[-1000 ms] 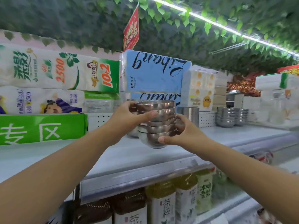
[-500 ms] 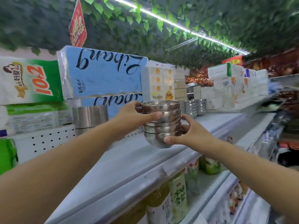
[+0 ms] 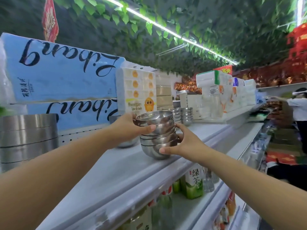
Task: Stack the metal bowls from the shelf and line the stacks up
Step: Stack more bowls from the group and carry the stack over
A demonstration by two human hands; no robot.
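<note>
A stack of several shiny metal bowls (image 3: 157,130) sits near the front edge of the white shelf (image 3: 116,166), its bottom bowl at or just above the surface. My left hand (image 3: 129,128) grips the upper bowls from the left, thumb across the front. My right hand (image 3: 181,143) holds the lower bowls from the right, thumb on the bottom bowl. Two more bowl stacks (image 3: 186,115) stand farther along the shelf. Another bowl (image 3: 127,143) lies partly hidden behind my left hand.
Large steel pots (image 3: 28,136) stand at the left. Blue tissue packs (image 3: 63,80) and white tissue packs (image 3: 136,90) line the back. Glassware (image 3: 216,105) is farther right. Green tea bottles (image 3: 194,183) fill the shelf below. A person (image 3: 299,110) stands far right in the aisle.
My view has swung right along the shelf. Both hands have carried the bowl stack rightward and lowered it to the shelf near the front edge.
</note>
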